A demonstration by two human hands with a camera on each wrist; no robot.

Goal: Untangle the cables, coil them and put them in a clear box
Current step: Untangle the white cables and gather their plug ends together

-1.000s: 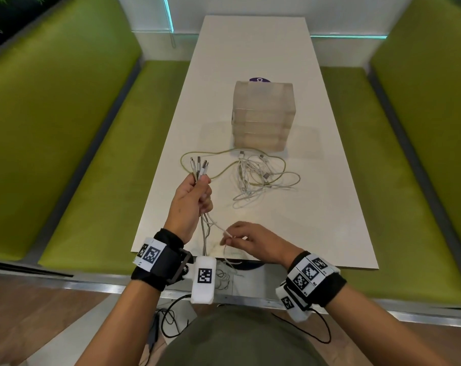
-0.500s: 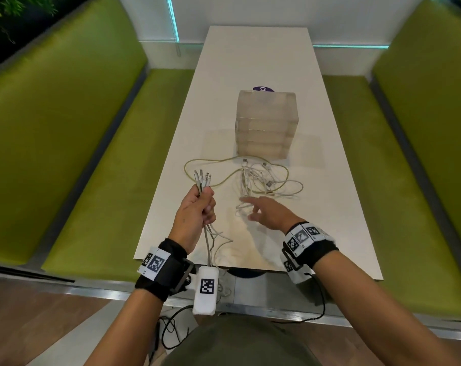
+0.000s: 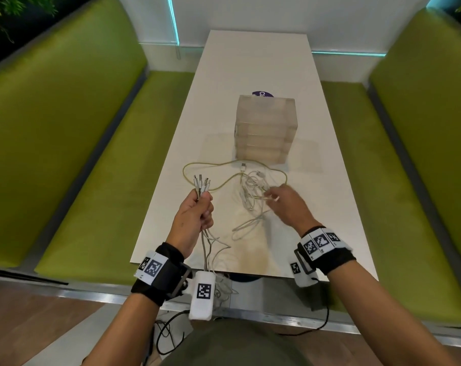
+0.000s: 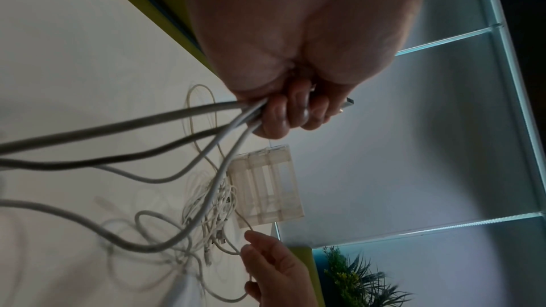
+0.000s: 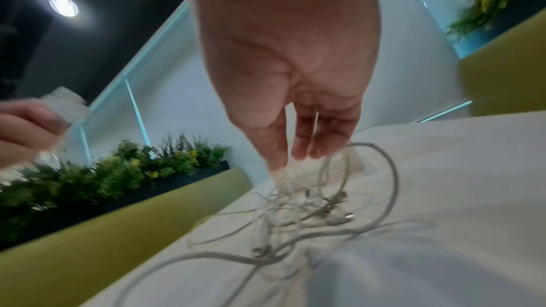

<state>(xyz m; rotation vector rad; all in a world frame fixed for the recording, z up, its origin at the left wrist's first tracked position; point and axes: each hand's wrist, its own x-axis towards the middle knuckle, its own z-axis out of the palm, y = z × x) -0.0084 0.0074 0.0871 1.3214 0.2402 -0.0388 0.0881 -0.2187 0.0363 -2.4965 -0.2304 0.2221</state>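
My left hand is raised over the table's near left and grips a bundle of grey and white cables, their connectors sticking up above the fist. The wrist view shows the fingers curled round them. The bundle hangs down past the table edge. A tangle of white cables lies mid-table with a yellow-green cable looped around it. My right hand reaches over the tangle's right side, straight fingers pointing down onto the strands. A stack of clear boxes stands just behind.
The long white table runs away from me between two green benches. A purple sticker shows behind the boxes. Loose black wires lie on the floor by my lap.
My right hand let go of the thin cable it pinched near the table's front edge and moved forward onto the tangle. The left hand kept its grip and barely moved.
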